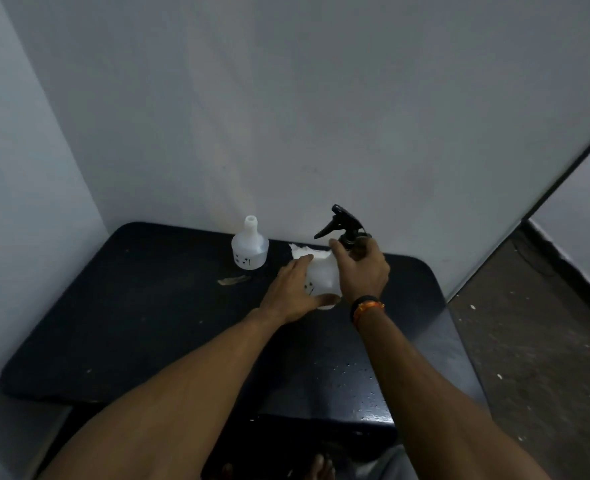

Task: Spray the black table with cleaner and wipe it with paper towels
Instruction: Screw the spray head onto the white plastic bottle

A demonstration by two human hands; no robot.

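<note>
at the near edge of the black table [169, 341] small wet droplets can be seen on the right side, so that part is judged to be sprayed already, though no wiping is under way. a sleeve or elbow dragged across this patch could smear it before a towel is brought.

farther in, a white spray bottle [323, 278] is gripped between both hands above the tabletop. the left hand [292, 296] is wrapped around the bottle's body, fingers closed on its side and thumb under its base. the right hand [363, 271] is closed around the neck just under the black trigger head [342, 225]; whether the head is being screwed on, loosened or simply held cannot be told. if the head is not seated fully, cleaner could be spilled over the table in a pool rather than a mist, and if the bottle is squeezed by the left hand while the cap is loose, liquid could be forced out at the neck.

just behind the bottle a crumpled paper towel [302, 251] lies on the table, partly hidden by the hands. it could be soaked by a spill or knocked toward the wall.

farther left, near the wall, a second bottle [250, 249] stands upright with no cap on its open neck. a careless sweep of the left arm could tip it and empty it. a pale scrap [233, 280] lies in front of it.
</note>
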